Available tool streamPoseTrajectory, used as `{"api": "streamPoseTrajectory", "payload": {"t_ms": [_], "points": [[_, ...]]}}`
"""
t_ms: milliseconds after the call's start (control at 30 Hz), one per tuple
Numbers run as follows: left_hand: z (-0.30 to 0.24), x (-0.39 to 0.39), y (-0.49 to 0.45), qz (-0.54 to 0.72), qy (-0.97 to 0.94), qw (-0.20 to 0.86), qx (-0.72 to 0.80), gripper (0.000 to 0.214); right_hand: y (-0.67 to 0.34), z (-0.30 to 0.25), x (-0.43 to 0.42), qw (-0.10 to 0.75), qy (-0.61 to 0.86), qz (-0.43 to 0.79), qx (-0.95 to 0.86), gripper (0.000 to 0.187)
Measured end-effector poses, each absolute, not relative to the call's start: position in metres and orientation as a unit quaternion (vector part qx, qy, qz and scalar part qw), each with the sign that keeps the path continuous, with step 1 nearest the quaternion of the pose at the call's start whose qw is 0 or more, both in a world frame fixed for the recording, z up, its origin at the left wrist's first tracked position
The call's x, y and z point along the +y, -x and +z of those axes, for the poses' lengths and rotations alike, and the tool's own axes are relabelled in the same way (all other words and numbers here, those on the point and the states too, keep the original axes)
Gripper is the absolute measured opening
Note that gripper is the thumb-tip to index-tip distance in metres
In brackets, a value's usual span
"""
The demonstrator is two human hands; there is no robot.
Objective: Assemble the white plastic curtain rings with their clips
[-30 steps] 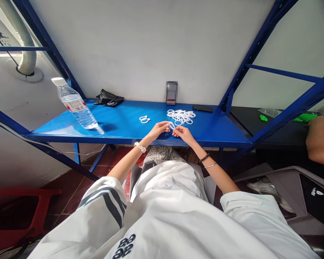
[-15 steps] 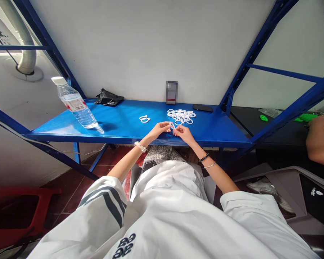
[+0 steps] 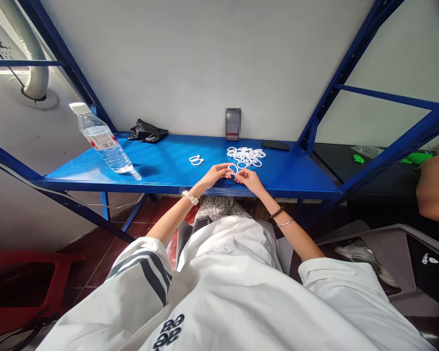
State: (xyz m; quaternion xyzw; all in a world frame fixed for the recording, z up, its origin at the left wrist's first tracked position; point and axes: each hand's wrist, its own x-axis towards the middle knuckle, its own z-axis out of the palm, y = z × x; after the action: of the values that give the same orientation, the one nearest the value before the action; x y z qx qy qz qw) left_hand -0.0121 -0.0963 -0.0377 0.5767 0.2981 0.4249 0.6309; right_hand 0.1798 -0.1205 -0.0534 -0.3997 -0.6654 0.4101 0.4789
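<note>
Between my two hands, over the front edge of the blue table (image 3: pixel 175 170), is a small white ring (image 3: pixel 233 168). My left hand (image 3: pixel 219 173) pinches its left side. The fingertips of my right hand (image 3: pixel 249 178) grip its lower right side. Just beyond my hands lies a pile of white rings (image 3: pixel 246 156), several of them overlapping. A small group of white rings (image 3: pixel 196 160) rests apart from the pile, to its left. Fine details of the held ring are too small to make out.
A tilted-looking water bottle (image 3: pixel 104 141) stands at the table's left. At the back are a black plastic bag (image 3: pixel 147 131), a blurred upright box (image 3: pixel 233 125) and a dark phone (image 3: pixel 275 145). Another person's arm (image 3: pixel 433 187) is at far right, near green pieces (image 3: pixel 416 158).
The white ring has been turned in my fingers: it was seen nearly edge-on and now shows its round opening. Both hands have stayed in nearly the same place.
</note>
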Motion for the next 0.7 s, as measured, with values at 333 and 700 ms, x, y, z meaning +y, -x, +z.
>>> {"api": "streamPoseTrajectory", "payload": {"t_ms": [333,700], "points": [[-0.0423,-0.0942,0.0129,0.440,-0.582,0.637,0.249,0.049,-0.1795,-0.0522,-0.1217,0.455,0.403,0.416,-0.676,0.048],[-0.0473,-0.0902,0.0119,0.453,-0.579,0.633,0.241,0.051,-0.1811,-0.0534,-0.1195,0.434,0.396,0.422,-0.691,0.048]]}}
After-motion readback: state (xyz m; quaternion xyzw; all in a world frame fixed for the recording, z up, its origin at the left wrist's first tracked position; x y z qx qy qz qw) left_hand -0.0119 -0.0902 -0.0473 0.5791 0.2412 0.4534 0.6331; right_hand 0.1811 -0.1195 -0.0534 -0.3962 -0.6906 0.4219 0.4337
